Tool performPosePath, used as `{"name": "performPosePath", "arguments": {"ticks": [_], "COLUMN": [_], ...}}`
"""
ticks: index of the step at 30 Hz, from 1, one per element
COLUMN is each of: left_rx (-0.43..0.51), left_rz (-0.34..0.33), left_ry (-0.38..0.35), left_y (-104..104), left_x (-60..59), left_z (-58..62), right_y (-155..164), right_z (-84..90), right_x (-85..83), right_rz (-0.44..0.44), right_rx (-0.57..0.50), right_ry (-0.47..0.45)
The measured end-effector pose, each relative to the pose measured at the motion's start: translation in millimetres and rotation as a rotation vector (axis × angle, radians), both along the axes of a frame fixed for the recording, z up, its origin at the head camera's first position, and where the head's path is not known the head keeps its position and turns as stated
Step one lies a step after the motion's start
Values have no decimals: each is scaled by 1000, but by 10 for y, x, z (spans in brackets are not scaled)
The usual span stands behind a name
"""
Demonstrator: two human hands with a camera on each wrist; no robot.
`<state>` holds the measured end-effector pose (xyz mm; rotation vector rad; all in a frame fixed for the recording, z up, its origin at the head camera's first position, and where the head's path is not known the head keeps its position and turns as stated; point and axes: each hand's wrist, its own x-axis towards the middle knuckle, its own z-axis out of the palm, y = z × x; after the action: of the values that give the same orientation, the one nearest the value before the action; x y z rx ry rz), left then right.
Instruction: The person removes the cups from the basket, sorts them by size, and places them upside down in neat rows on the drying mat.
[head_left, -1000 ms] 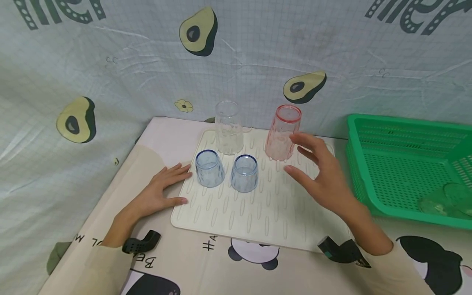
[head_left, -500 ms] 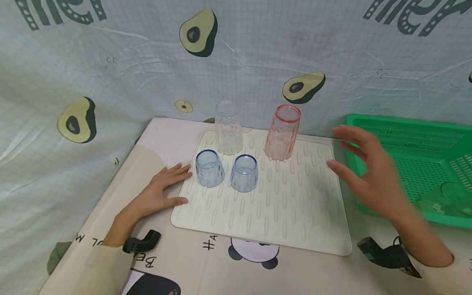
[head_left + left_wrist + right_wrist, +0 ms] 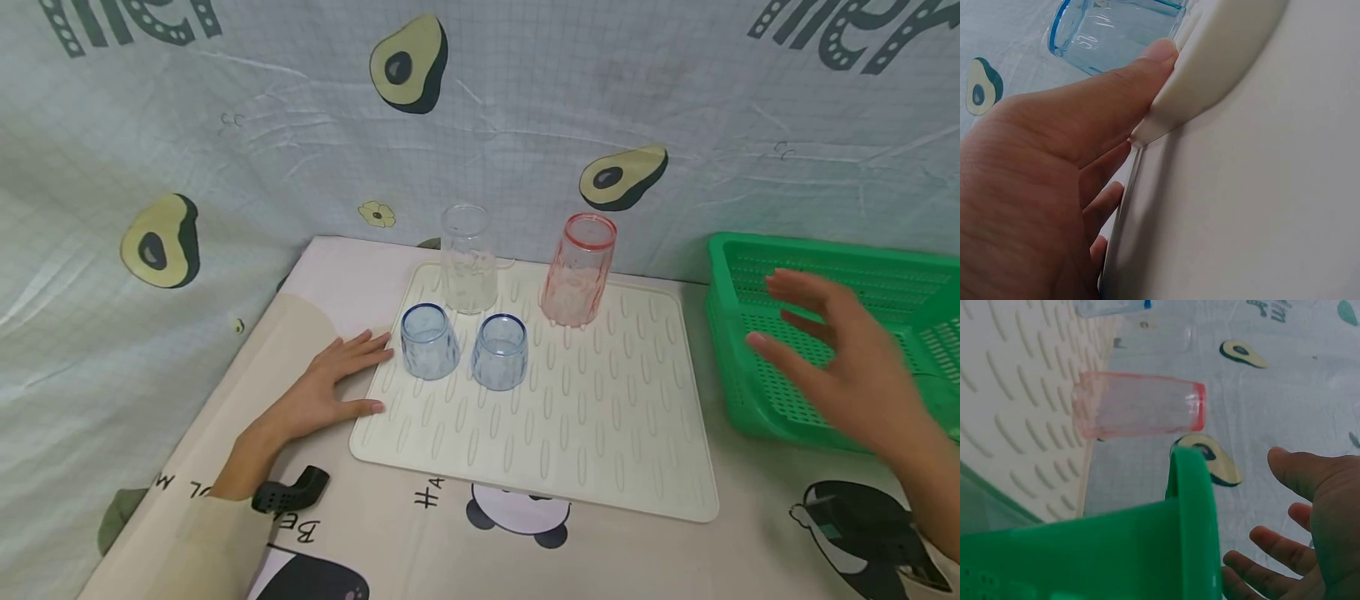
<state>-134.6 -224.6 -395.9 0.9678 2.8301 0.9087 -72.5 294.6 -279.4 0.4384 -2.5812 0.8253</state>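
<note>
Our left hand (image 3: 318, 396) lies flat, fingers straight, holding nothing, fingertips touching the left edge of the cream ribbed mat (image 3: 585, 450). Our right hand (image 3: 847, 367) hangs relaxed and empty over the green perforated basket (image 3: 731, 333), right of the mat. On the mat, upside down: two squat faceted blue cups (image 3: 429, 342) side by side, behind them a tall clear tumbler (image 3: 468, 260) and a tall pink tumbler (image 3: 577, 271). Panda-print cloth underneath.
</note>
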Motion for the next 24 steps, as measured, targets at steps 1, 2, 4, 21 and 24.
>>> {"name": "performPosePath", "arguments": {"ticks": [1, 2, 4, 21, 24], "left_rx": [-1, 0, -3, -23, -21], "left_rz": [0, 0, -4, 5, 5], "left_ry": [-1, -2, 2, -7, -10], "left_y": [0, 0, 3, -4, -3], "left_x": [1, 1, -3, -23, -21], "left_z": [1, 0, -1, -4, -3], "right_y": [44, 88, 183, 905, 997], "right_z": [-18, -42, -100, -433, -450], "right_x": [12, 23, 45, 174, 188], "right_rz": [-18, -34, -58, -239, -284], "right_rx": [3, 6, 8, -4, 2], "right_ry": [-13, -26, -47, -89, -108]}}
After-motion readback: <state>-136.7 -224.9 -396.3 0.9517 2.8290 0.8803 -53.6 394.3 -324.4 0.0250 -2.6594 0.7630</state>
